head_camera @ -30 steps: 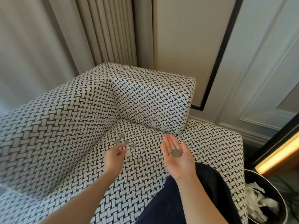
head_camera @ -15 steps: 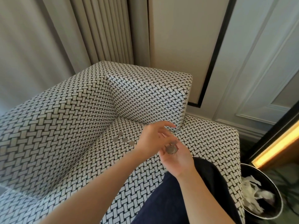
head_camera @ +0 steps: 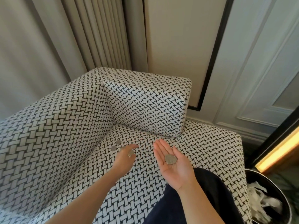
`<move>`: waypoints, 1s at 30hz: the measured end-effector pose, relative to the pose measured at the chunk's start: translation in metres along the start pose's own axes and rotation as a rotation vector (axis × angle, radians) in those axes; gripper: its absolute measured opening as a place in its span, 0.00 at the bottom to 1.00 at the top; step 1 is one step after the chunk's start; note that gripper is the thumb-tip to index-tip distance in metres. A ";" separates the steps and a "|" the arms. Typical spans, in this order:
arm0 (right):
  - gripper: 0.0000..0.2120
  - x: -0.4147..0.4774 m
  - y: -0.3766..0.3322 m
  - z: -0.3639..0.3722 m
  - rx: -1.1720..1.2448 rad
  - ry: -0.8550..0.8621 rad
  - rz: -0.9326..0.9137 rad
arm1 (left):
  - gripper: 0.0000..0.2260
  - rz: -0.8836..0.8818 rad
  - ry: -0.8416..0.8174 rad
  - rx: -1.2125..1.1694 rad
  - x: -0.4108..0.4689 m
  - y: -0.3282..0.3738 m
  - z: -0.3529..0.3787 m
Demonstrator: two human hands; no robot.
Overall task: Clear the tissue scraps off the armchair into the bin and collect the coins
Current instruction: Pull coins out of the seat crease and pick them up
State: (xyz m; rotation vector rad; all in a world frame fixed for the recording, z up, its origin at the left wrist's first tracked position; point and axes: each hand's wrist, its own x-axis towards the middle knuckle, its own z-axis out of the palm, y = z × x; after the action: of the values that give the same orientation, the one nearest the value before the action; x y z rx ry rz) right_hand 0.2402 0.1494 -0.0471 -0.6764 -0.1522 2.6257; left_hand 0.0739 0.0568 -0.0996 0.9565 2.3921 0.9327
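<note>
A: Starting at the right hand (head_camera: 171,162), centre of the frame: palm up, fingers straight, nothing curled, carrying the collected coins (head_camera: 170,159) in a small overlapping pile.

B: And the left hand (head_camera: 125,153)?

A: Just left of it, low over the seat, fingers loosely stretched, gripping nothing as far as can be told, though motion-blurred. Right beside its fingertips, loose coins (head_camera: 113,148) on the armchair (head_camera: 64,126), near the inner corner.

B: Handling?

A: Probably hard, thin and light, lying flat on soft fabric. Best to pinch by the rim with thumb and fingertip, or press and slide to tip an edge up. Likely slippery, so keep the carrying palm level.

B: Hard to make out?

A: Plenty. One disc half covered by the left fingers. Count uncertain, grey metal blending into the woven pattern. Cannot tell how many in the pile either. At lower right, bin (head_camera: 258,172) cut off by the frame edge, tissue scraps (head_camera: 262,196) inside. None visible on the seat, but part of it hidden behind a dark-clothed leg (head_camera: 202,199).
</note>
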 end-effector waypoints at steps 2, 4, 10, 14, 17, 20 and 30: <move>0.21 0.002 0.000 -0.001 0.003 0.008 0.003 | 0.20 -0.011 -0.093 0.079 0.005 -0.012 0.005; 0.21 0.005 0.001 -0.001 0.006 0.024 0.006 | 0.25 -0.043 -0.191 0.167 0.012 -0.018 0.010; 0.21 0.007 0.002 0.000 -0.002 0.052 0.013 | 0.27 0.024 -0.167 0.554 0.023 -0.032 0.020; 0.21 0.008 0.003 0.001 -0.017 0.074 0.013 | 0.17 0.075 -0.032 0.650 0.016 -0.043 0.027; 0.21 0.008 0.003 0.001 -0.027 0.082 0.011 | 0.15 0.061 -0.020 0.695 0.015 -0.048 0.022; 0.21 0.006 0.003 0.002 -0.035 0.083 0.007 | 0.15 0.065 -0.009 0.699 0.012 -0.048 0.015; 0.22 0.005 0.004 0.002 -0.094 0.127 -0.014 | 0.06 -0.343 0.237 -0.564 -0.008 0.004 -0.010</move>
State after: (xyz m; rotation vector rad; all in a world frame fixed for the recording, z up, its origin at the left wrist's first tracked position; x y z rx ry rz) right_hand 0.2339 0.1477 -0.0484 -0.8688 -0.2432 2.5657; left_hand 0.0755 0.0489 -0.0882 0.2292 2.1691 1.5216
